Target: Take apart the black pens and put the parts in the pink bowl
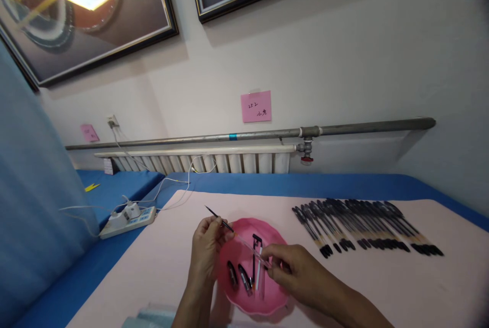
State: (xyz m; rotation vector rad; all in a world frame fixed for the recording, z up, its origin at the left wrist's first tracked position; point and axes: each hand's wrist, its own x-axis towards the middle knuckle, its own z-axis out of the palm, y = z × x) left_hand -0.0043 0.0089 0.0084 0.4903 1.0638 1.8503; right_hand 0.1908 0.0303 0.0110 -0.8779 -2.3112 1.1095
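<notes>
My left hand (210, 244) pinches a thin black pen refill (214, 212), its pointed end up and to the left. My right hand (286, 267) has its fingers closed on a clear pen barrel (248, 245). Refill and barrel lie in one slanting line, with a bit of orange near where they meet; whether one is inside the other I cannot tell. Both hands are over a pink scalloped bowl (239, 303). In the bowl lie black pen caps (244, 278), a white stick (259, 272) and other slim pen parts.
Several black-ended pens (351, 223) lie in a slanted row on the pink table cover (382, 287) at right. A power strip (128, 223) with white plugs and cables stands at left, near a blue curtain (38, 190). Behind are a radiator (244, 162) and a pipe (191, 139).
</notes>
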